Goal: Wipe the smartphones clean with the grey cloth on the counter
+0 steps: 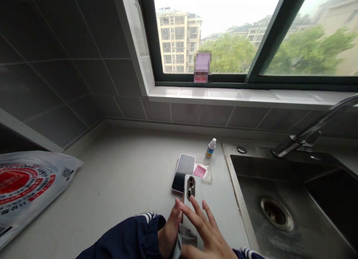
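Well, white countertop (pixel 120 165), right hand (pixel 207 229) spread over a phone (pixel 192 192), left hand (pixel 169 231) gripping cloth (pixel 187 236)

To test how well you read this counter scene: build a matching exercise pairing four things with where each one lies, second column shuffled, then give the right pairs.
Things:
1. White plastic dropper bottle with blue label
2. Pink paper slip
3. White smartphone with raised camera housing
4. Red-and-white printed plastic bag

Places:
A. Overlapping a black-screened phone, beneath the fingers of the right hand
B. At the far left of the pale counter
C. On a clear plastic tray
D. Just behind that tray

Pairs: 1-D, 2-C, 3-A, 4-B
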Tool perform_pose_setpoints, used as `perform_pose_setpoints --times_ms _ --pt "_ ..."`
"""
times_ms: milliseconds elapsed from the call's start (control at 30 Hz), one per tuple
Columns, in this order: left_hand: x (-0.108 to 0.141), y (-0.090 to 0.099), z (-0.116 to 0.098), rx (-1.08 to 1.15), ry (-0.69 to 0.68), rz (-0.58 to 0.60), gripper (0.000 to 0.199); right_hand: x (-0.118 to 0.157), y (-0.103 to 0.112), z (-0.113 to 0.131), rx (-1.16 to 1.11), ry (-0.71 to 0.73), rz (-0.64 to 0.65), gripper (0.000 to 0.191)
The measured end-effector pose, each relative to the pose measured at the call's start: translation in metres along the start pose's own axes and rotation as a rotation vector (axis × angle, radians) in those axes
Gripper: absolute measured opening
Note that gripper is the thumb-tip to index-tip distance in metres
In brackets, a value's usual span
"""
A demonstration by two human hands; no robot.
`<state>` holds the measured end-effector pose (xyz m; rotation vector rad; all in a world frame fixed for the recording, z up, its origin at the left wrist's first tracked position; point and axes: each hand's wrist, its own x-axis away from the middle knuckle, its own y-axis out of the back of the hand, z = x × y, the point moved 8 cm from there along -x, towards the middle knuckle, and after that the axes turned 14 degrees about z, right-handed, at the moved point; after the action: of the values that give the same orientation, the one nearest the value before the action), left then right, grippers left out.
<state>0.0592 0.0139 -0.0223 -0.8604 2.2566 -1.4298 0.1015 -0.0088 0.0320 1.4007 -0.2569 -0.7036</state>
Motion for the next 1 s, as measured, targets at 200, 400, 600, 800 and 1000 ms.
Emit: perform_pose_setpoints --times_ms 200,400,600,800,1000 --pt "-0.003 0.002 -0.001 0.08 -0.05 -0.003 0.077 0.001 0.002 0.0 -0.028 0.031 -0.03 0.018" --pt "-0.004 0.009 0.0 0.086 -0.09 0.031 0.082 0.004 0.0 -0.002 -0.011 0.038 -0.027 0.017" --pt "-0.006 0.002 -0.003 0.006 -0.073 0.023 0.075 0.002 0.0 -0.004 -0.039 0.015 -0.003 0.012" --pt "-0.003 -0.001 -0.006 -0.021 -0.065 -0.085 0.07 0.001 0.001 -0.004 -0.059 0.007 -0.011 0.007" --pt "0.0 -0.002 0.001 -0.002 -0.01 -0.035 0.08 0.001 0.0 -0.001 -0.032 -0.007 -0.019 0.008"
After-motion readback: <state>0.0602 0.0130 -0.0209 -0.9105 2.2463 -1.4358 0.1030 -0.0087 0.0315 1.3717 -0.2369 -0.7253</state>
